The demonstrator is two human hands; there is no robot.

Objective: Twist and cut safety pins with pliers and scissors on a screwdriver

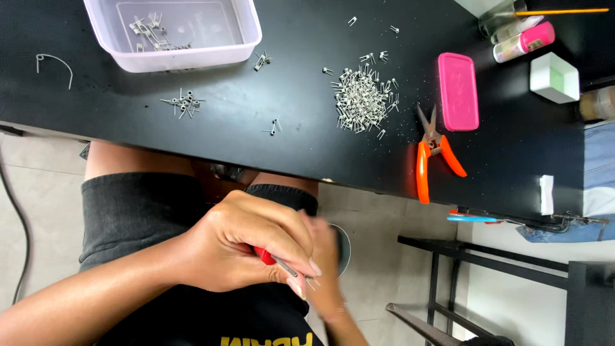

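My left hand is closed over my lap around a thin tool with a red handle and a metal shaft that pokes out to the right. My right hand sits just behind it, blurred and partly hidden, its fingers meeting the shaft's tip; whatever it holds is too small to make out. On the black table above lies a pile of small metal wire coils. Orange-handled cutters lie to the right of the pile.
A clear plastic tub holding several coils stands at the back left, with loose coil clusters near it. A pink case, a white box and bottles sit at the right. A black metal frame stands on the floor.
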